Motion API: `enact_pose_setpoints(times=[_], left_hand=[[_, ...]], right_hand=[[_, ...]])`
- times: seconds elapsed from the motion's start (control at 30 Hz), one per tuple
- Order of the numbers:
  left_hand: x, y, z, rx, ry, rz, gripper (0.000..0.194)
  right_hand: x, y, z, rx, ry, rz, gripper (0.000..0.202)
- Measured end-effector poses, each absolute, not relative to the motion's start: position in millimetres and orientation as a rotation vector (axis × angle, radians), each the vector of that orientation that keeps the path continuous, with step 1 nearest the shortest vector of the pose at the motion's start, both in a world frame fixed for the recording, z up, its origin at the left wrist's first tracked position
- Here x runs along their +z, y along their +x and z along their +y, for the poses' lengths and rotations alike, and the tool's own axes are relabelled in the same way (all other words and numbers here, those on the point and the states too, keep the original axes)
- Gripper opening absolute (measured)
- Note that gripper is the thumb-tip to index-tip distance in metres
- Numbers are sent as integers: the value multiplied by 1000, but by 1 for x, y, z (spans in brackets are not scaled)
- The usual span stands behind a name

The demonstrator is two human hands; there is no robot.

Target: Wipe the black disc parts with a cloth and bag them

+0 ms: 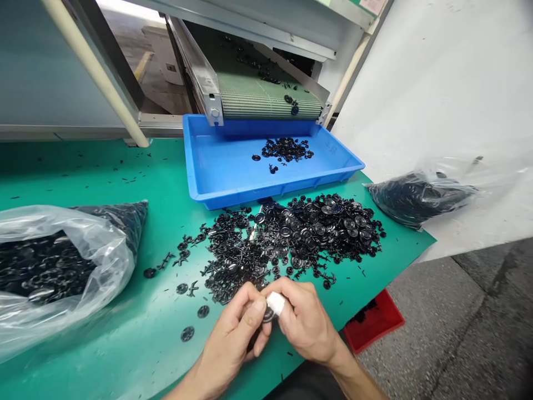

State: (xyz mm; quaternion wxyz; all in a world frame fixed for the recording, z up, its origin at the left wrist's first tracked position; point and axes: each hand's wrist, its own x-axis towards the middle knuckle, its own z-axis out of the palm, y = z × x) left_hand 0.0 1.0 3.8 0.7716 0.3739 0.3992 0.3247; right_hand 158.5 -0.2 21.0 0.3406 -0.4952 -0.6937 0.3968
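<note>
Close together at the near edge of the pile, my left hand (237,328) and my right hand (310,325) are both closed on a black round plastic part (268,315). Its ridged disc face shows between the fingertips; the rest is hidden by them. A white wrapping (275,303) covers my right thumb. Just beyond the hands spreads a heap of black plastic parts (308,230), discs and smaller branched pieces mixed. A few loose discs (187,333) lie on the green tabletop (158,166) left of my left hand.
A blue tray (250,197) holding more black parts stands under the end of a green conveyor belt (266,100). Filled clear plastic bags lie at left (112,233) and right (420,197). Below the table's right edge sits a red bin (381,328).
</note>
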Motion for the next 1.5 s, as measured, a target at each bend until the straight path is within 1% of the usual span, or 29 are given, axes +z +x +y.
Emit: enact_pose_setpoints(times=[0.1,0.2,0.27,0.37,0.47,0.57,0.67,0.83,0.9,0.97,1.17,1.27,1.33,1.43,1.5], left_hand=[[3,0,4,756,710,870,34],[6,-2,8,790,588,855,23],[9,-4,10,781,511,831,23],[11,-5,14,776,442,790,22],[11,-6,16,785,404,721,21],[11,-7,17,781,353,638,25],[10,-8,17,794,329,605,24],[12,-7,17,743,412,671,26],[15,-6,17,741,424,727,23],[16,-4,16,738,439,771,24],[16,-1,16,726,481,828,33],[17,0,18,698,468,829,32],[17,0,18,705,466,831,29],[17,0,17,753,462,854,29],[16,1,16,766,461,866,30]], right_hand=[[20,161,13,1054,-1326,-1841,23],[24,167,30,774,-1496,-1944,24],[28,169,39,585,-1658,-2045,22],[30,163,48,477,-1833,-2193,19],[29,157,51,392,-1916,-2219,17],[28,154,54,387,-1937,-2228,15],[30,155,57,408,-1922,-2274,15],[28,159,56,322,-1785,-2299,23],[29,165,53,337,-1668,-2255,27],[32,173,49,379,-1549,-2235,31],[45,185,37,600,-1177,-2425,34],[46,182,34,713,-1047,-2449,35],[43,179,31,772,-1060,-2363,37],[37,176,26,844,-1212,-2146,42],[35,174,21,938,-1307,-2040,42]])
